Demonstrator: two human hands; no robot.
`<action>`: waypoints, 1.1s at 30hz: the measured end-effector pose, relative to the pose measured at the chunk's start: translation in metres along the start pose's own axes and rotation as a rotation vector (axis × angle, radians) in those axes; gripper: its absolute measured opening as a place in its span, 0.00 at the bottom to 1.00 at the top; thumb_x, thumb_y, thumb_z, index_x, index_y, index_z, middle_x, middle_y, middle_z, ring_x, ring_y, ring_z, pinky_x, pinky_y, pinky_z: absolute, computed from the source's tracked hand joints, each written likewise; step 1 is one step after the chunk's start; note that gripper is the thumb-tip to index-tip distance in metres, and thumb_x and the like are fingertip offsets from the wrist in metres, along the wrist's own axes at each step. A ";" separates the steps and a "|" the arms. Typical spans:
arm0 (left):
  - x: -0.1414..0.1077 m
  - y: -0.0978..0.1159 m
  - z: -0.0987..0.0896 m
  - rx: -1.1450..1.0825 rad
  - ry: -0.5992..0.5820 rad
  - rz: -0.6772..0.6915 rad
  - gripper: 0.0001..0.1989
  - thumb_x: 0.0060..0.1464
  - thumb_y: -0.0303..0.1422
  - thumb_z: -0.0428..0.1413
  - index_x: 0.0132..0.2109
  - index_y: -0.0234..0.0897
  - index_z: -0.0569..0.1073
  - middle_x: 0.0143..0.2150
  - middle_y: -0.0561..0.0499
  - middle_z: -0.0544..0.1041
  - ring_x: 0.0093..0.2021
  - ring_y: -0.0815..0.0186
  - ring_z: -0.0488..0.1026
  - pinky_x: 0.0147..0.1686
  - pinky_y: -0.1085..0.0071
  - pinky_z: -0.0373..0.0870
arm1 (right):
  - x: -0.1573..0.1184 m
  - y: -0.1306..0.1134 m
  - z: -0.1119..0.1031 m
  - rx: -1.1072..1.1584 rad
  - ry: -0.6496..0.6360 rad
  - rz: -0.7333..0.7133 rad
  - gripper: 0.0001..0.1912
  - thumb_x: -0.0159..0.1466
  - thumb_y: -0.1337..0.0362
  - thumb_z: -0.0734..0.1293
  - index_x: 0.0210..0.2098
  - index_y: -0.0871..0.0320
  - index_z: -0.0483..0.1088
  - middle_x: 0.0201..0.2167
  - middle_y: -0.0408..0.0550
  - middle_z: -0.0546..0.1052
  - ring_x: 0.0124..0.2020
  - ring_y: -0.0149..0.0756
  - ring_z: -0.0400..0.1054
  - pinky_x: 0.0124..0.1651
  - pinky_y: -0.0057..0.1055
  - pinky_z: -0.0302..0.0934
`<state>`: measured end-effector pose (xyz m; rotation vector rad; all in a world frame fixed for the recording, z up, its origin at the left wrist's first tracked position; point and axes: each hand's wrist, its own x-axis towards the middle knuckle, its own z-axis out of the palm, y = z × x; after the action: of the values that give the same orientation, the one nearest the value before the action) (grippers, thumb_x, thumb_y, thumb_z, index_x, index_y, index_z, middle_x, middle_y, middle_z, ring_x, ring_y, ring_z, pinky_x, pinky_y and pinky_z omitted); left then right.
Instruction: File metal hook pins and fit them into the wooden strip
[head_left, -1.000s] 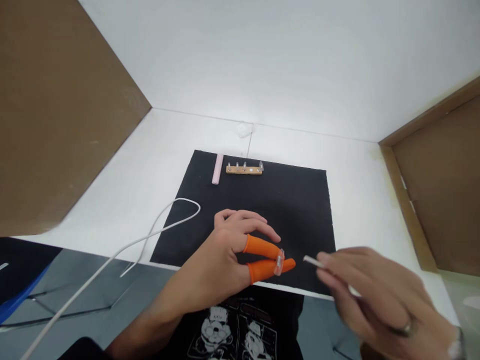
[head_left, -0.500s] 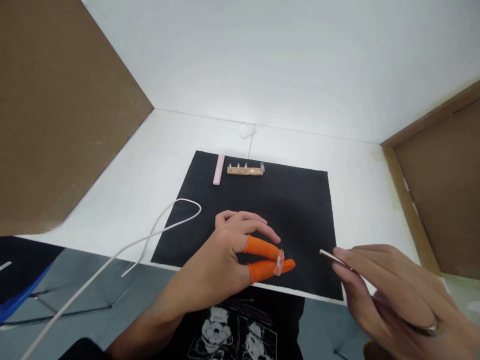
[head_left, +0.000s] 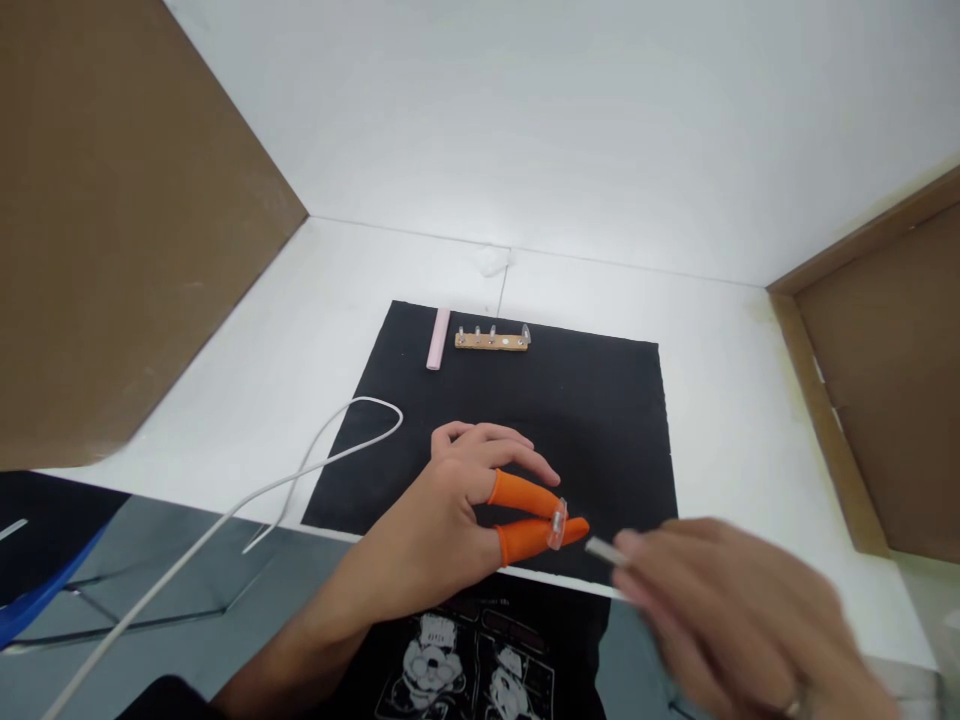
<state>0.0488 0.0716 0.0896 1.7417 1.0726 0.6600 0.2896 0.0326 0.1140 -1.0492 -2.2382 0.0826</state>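
My left hand (head_left: 480, 510) is over the front of the black mat, with orange finger cots (head_left: 525, 540) on its thumb and index finger. Between these two fingertips it pinches a clear false nail (head_left: 557, 525). My right hand (head_left: 727, 610), blurred by motion, grips a thin, flat, light-coloured stick (head_left: 604, 551) between thumb and fingers. The stick's tip points left and is a short gap from the orange thumb tip; its exact kind cannot be made out.
On the black mat (head_left: 600, 400) lie a pale pink bar (head_left: 438, 340) and a small wooden strip (head_left: 487, 343) holding several clear upright pieces. A white cable (head_left: 255, 492) loops over the left edge. Brown panels (head_left: 150, 200) flank the white table.
My right hand has moved left and slightly down, bringing the stick close to the clear false nail. My left hand has stayed almost still.
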 end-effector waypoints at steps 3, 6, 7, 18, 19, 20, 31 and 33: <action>0.000 0.000 0.000 0.003 0.006 -0.005 0.02 0.59 0.35 0.71 0.38 0.48 0.86 0.49 0.55 0.87 0.58 0.55 0.77 0.64 0.51 0.54 | 0.002 -0.005 0.002 0.028 -0.071 -0.045 0.06 0.69 0.74 0.70 0.43 0.57 0.77 0.32 0.41 0.84 0.31 0.34 0.80 0.37 0.31 0.74; -0.001 -0.001 0.000 0.016 -0.003 -0.016 0.02 0.60 0.35 0.71 0.37 0.49 0.86 0.50 0.54 0.86 0.59 0.54 0.77 0.65 0.52 0.55 | -0.002 0.007 0.002 -0.006 0.022 0.059 0.09 0.68 0.75 0.72 0.45 0.59 0.77 0.34 0.45 0.85 0.32 0.34 0.79 0.38 0.32 0.73; -0.001 -0.001 0.000 0.017 -0.006 -0.016 0.02 0.60 0.35 0.71 0.37 0.49 0.86 0.50 0.55 0.86 0.60 0.54 0.77 0.65 0.52 0.55 | -0.004 0.011 0.002 -0.024 0.048 0.100 0.09 0.68 0.75 0.72 0.46 0.59 0.77 0.34 0.46 0.84 0.32 0.33 0.78 0.37 0.32 0.73; -0.001 -0.002 0.001 -0.010 0.000 -0.010 0.04 0.60 0.35 0.71 0.36 0.49 0.85 0.49 0.58 0.86 0.59 0.56 0.77 0.64 0.52 0.52 | -0.002 0.007 0.006 0.009 0.080 0.056 0.11 0.66 0.79 0.73 0.45 0.61 0.77 0.33 0.45 0.84 0.33 0.32 0.78 0.38 0.31 0.71; -0.001 -0.001 0.001 -0.011 -0.003 -0.010 0.04 0.60 0.35 0.71 0.36 0.49 0.85 0.49 0.58 0.86 0.59 0.56 0.77 0.64 0.52 0.52 | -0.003 0.010 0.006 0.013 0.112 0.087 0.13 0.64 0.80 0.73 0.45 0.61 0.77 0.32 0.45 0.83 0.33 0.32 0.77 0.36 0.31 0.71; -0.001 -0.001 0.001 -0.013 -0.003 -0.008 0.04 0.60 0.34 0.71 0.36 0.48 0.85 0.49 0.58 0.86 0.59 0.56 0.77 0.64 0.52 0.52 | -0.004 0.010 0.006 0.021 0.131 0.096 0.13 0.64 0.80 0.73 0.45 0.61 0.77 0.32 0.45 0.83 0.32 0.32 0.76 0.35 0.30 0.70; 0.000 0.000 0.000 -0.025 0.000 -0.022 0.05 0.58 0.33 0.72 0.36 0.48 0.85 0.48 0.60 0.86 0.59 0.56 0.77 0.64 0.52 0.52 | 0.000 0.004 0.004 0.020 0.119 0.099 0.15 0.65 0.77 0.71 0.47 0.54 0.78 0.30 0.41 0.83 0.27 0.31 0.76 0.31 0.29 0.71; -0.001 0.000 0.000 -0.027 0.003 -0.019 0.05 0.57 0.33 0.73 0.37 0.48 0.85 0.48 0.60 0.86 0.59 0.56 0.77 0.64 0.52 0.52 | -0.003 0.003 0.009 0.023 0.127 0.102 0.13 0.66 0.76 0.71 0.47 0.55 0.78 0.31 0.41 0.83 0.27 0.32 0.76 0.32 0.29 0.72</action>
<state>0.0485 0.0712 0.0894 1.7064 1.0762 0.6626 0.2876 0.0349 0.1040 -1.1243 -2.0659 0.0824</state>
